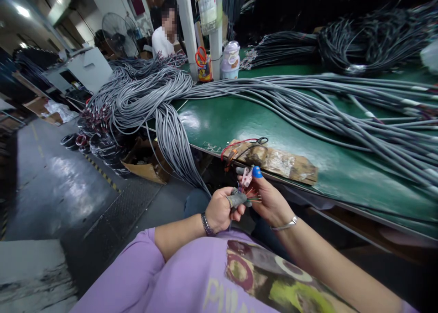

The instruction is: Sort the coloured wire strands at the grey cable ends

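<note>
My left hand [222,210], its thumb in a grey finger cover, is closed on a cable end held just off the table's front edge. Thin coloured wires [253,197] fan out from that end toward my right palm. Opposite it, my right hand [272,201] has a blue cover on the thumb and pinches a small pale pink piece [247,177], whose exact kind I cannot make out. The two hands nearly touch, and their fingers hide part of the cable. Beyond them lies a worn wooden board [290,164] with a red and a black lead attached.
Long grey cables [273,91] run across the green table [219,117], and a looped bundle [178,144] hangs over its edge. Black cables [356,44] lie at the back right. A lilac cup [231,59] and orange-handled scissors [200,56] stand by a post. A person [162,41] sits behind.
</note>
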{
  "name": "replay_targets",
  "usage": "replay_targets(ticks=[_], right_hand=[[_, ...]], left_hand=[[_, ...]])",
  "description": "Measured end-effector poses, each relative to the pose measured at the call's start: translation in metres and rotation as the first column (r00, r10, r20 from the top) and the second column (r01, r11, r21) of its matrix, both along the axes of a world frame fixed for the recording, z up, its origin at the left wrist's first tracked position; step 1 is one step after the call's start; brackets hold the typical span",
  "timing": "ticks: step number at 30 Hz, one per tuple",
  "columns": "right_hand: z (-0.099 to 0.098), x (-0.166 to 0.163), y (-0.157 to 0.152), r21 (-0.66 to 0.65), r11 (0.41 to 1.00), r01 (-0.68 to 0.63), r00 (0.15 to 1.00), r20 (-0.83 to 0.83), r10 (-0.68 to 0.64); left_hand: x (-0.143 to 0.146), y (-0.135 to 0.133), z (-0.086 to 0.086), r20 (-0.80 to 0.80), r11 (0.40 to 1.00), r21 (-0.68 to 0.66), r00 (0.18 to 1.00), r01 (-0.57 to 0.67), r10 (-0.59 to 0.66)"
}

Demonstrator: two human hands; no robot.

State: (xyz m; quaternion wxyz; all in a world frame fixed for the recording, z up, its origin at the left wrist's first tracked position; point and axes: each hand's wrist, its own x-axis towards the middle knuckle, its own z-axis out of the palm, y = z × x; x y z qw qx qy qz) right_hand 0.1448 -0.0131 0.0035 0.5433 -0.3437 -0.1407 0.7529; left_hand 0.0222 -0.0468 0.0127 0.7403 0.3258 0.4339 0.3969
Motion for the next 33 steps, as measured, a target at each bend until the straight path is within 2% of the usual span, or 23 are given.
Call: replay_targets(ticks=[4,11,16,19,23,25,29,33], right_hand=[[0.001,0.002,-0.005,0.017,0.999,-0.031,0.999,0.008,0.031],[-0.004,0.018,-0.028,0.159,0.952,-0.261,0.948,0.229,0.221],[0.001,0.014,-0.041,0.232,0.944,-0.233,0.865,0.493,0.092],[0.007,0.011,-0.042,0.252,0.942,-0.222,0.81,0.585,0.034],[0.01,0.01,-0.042,0.283,0.937,-0.205,0.806,0.592,-0.003],[0.009,0.01,-0.042,0.29,0.936,-0.202,0.812,0.584,-0.006],[0.006,0.01,-0.041,0.295,0.915,-0.275,0.803,0.594,0.05],[0.009,0.009,-0.041,0.277,0.921,-0.273,0.795,0.604,0.054]], left_hand=[[-0.003,-0.002,0.0,-0.006,1.0,0.013,1.0,-0.017,0.017],[-0.012,-0.01,-0.008,-0.071,0.993,0.097,0.995,-0.068,0.075],[-0.014,-0.012,-0.011,-0.163,0.981,0.185,0.983,-0.052,0.083],[-0.014,-0.014,-0.008,-0.222,0.977,0.215,0.973,-0.013,0.062],[-0.015,-0.015,-0.003,-0.253,0.977,0.213,0.966,0.007,0.048],[-0.015,-0.014,-0.003,-0.248,0.981,0.19,0.969,0.05,-0.001],[-0.017,-0.013,-0.006,-0.221,0.98,0.138,0.969,0.145,-0.113],[-0.017,-0.014,-0.01,-0.182,0.988,0.132,0.982,0.081,-0.056]])
